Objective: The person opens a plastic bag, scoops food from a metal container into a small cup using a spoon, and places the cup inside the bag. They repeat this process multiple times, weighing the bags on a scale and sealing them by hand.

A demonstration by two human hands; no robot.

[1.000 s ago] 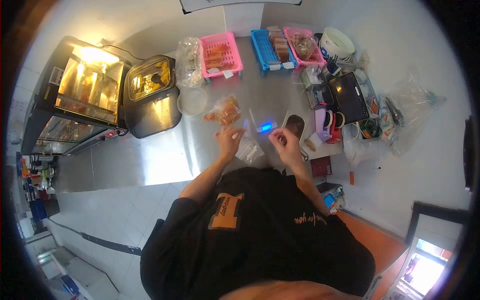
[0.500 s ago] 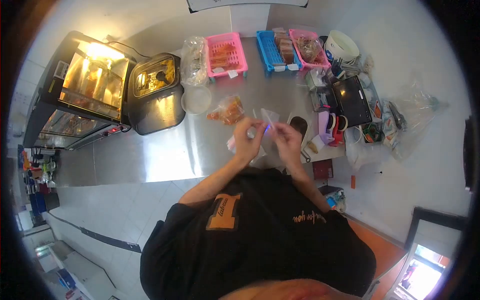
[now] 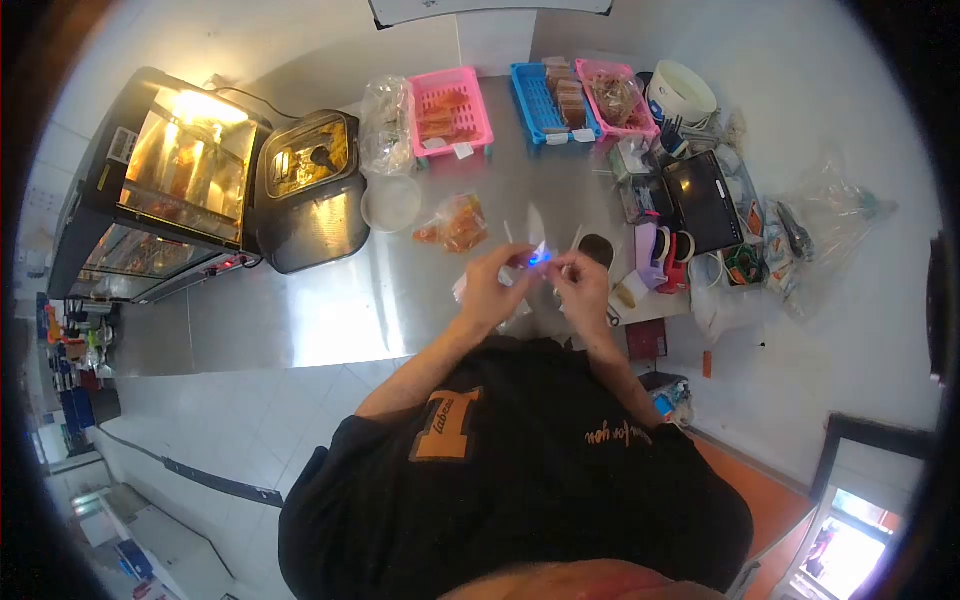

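Observation:
My left hand and my right hand meet over the steel counter, both pinching a small clear plastic bag held up between them. A blue light glows through the bag from the small device on the counter behind it. A clear bag of orange food lies just beyond my left hand. Several more small clear bags lie on the counter under my hands.
A lit warming cabinet and a black fryer stand at the left. Pink baskets and a blue basket line the back. A black tablet, tape rolls and clutter fill the right. A round lid lies near the fryer.
My hands came together from apart and lifted the small clear bag off the counter. They now hold it slightly lower and closer, in front of the blue light.

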